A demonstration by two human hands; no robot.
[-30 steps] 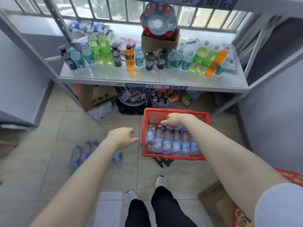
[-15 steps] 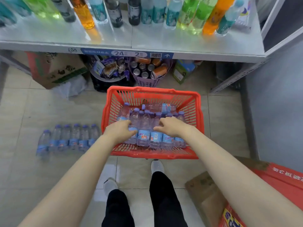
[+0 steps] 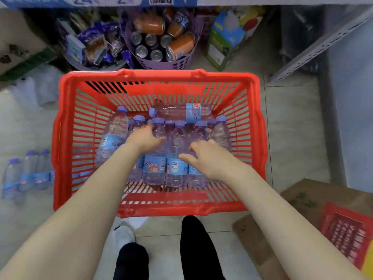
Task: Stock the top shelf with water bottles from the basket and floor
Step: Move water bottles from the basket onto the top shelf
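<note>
Over water bottles [image 3: 175, 170] in the red basket [image 3: 159, 74], my right hand [image 3: 210, 158] spreads empty fingers [image 3: 196, 145], my left hand [image 3: 144, 138] hides its grip; each should wrap one bottle's middle.

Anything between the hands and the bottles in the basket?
Nothing visible. The left hand and right hand are both inside the basket, right at the row of bottles, with no lid or wrap over them. A crosswise bottle lies on the row's far end, past both hands and out of their way.
</note>
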